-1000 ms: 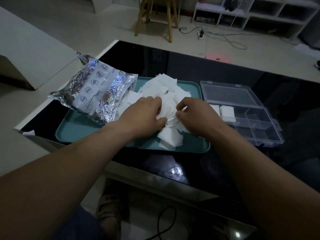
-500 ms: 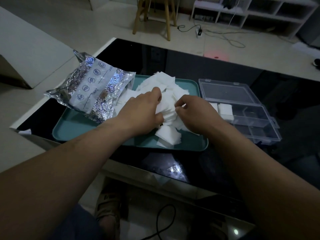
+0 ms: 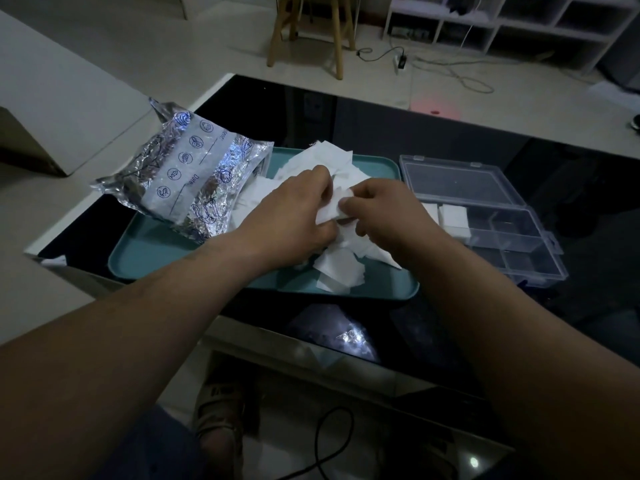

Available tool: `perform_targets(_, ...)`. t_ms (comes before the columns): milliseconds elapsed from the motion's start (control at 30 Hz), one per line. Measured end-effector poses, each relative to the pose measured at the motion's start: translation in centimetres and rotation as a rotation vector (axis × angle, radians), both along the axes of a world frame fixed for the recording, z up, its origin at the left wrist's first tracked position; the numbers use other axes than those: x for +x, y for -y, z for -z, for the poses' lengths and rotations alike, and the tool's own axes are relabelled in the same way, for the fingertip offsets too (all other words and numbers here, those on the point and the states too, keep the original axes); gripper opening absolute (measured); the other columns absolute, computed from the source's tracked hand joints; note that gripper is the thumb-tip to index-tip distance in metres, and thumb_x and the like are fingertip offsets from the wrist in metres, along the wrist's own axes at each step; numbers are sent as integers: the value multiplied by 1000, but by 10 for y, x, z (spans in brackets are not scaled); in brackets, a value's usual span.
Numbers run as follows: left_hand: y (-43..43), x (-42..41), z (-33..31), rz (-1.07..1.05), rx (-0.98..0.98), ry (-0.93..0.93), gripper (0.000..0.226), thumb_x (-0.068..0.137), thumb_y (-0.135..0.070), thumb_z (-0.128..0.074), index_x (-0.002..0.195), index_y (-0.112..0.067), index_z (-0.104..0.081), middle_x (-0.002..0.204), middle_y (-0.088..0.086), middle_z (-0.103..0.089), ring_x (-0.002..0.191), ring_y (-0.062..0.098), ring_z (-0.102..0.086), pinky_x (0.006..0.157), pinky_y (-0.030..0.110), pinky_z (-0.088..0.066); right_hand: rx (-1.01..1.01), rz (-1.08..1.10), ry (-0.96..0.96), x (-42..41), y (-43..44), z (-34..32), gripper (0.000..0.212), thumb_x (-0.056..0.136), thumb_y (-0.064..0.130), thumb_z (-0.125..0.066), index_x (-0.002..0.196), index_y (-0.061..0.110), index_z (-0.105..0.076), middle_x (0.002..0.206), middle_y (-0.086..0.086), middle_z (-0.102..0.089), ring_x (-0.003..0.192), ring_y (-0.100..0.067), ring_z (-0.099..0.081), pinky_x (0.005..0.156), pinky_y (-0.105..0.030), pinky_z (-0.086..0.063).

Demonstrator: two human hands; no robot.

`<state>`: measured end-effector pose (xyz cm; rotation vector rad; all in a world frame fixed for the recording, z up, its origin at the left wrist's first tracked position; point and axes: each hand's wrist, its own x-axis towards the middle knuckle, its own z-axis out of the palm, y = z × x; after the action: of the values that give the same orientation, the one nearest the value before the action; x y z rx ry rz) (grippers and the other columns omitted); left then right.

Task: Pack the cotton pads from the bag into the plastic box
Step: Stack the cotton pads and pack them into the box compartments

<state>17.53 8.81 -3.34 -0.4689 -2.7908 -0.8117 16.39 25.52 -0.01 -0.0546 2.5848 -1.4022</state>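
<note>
A loose heap of white square cotton pads (image 3: 337, 271) lies on a teal tray (image 3: 145, 254). Over the heap, my left hand (image 3: 291, 216) and my right hand (image 3: 384, 209) meet and pinch a small stack of pads (image 3: 334, 207) between their fingertips. The crumpled silver foil bag (image 3: 188, 185) rests on the tray's left end, its open mouth facing the heap. To the right stands the clear plastic box (image 3: 502, 237) with its lid folded back; two stacks of pads (image 3: 453, 218) sit in its near-left compartments.
The tray and box sit on a glossy black table (image 3: 346, 112) with a pale edge. A wooden stool (image 3: 311, 29), a white shelf unit (image 3: 512, 26) and floor cables lie beyond it. My sandalled foot and a cable show below the table.
Both hands have risen slightly from the heap and drawn together, gathering several pads into a small stack between the fingertips. The view has shifted down a little.
</note>
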Motion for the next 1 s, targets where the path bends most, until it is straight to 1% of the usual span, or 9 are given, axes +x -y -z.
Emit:
perform_targets(133,-1,1,0,38,38,-8,37,87,-34,-71,100,-18,-41,85,-8,-47,74,15,-46,60,36,-34,-108,38,78,-1,4,-2,21,94,9,-59,92,-8,-71,68,-11,-59,45,-8,-47,40,-15,-34)
perform_targets(200,0,1,-3,36,68,23,33,92,-28,-68,104,-20,-38,83,-7,-49,69,9,-49,59,37,-33,-173,45,117,-2,5,-6,22,95,11,-56,92,-3,-72,71,-6,-66,50,-7,-54,45,-16,-40)
perform_targets(267,1,-1,-10,-31,167,79,29,97,-25,-61,117,-24,-40,88,-2,-58,70,14,-58,62,37,-44,-202,59,112,-5,2,-10,22,98,17,-55,100,8,-75,85,-2,-76,66,-9,-63,57,-21,-46)
perform_targets(367,5,-5,-24,-179,555,302,32,99,-17,-49,126,-34,-50,91,7,-64,66,21,-63,55,33,-51,-39,62,-22,-10,-10,-12,24,105,18,-51,108,12,-74,99,-1,-75,79,-12,-65,64,-25,-48)
perform_targets(433,9,-9,-29,-262,829,454,26,97,-11,-46,112,-28,-59,93,9,-57,66,21,-57,49,28,-43,145,-3,-131,-12,-16,-7,21,105,18,-53,109,13,-73,103,4,-73,81,-11,-65,68,-28,-52)
perform_targets(533,12,-11,-29,-333,1015,612,13,96,-13,-52,100,-22,-60,90,8,-55,61,17,-52,49,23,-35,388,-174,-203,-11,-19,6,27,97,33,-68,124,29,-66,115,5,-64,96,-14,-62,81,-32,-51)
perform_targets(700,13,-9,-28,-344,1110,803,9,101,-32,-58,105,-26,-61,79,3,-46,54,13,-43,42,17,-28,702,-384,-371,-6,-8,17,55,85,53,-74,136,41,-56,139,2,-52,129,-26,-45,105,-46,-39)
perform_targets(833,14,-8,-27,-372,1091,805,9,99,-33,-61,103,-25,-63,82,3,-44,51,12,-41,40,17,-25,776,-375,-438,-6,-4,26,38,94,50,-64,129,38,-60,133,4,-58,121,-24,-54,102,-46,-38)
perform_targets(1000,13,-9,-22,-426,1088,812,7,96,-25,-63,102,-23,-64,78,3,-46,51,13,-41,41,18,-26,831,-390,-446,-5,-1,30,45,90,50,-67,132,35,-56,131,0,-55,116,-26,-55,98,-45,-41)
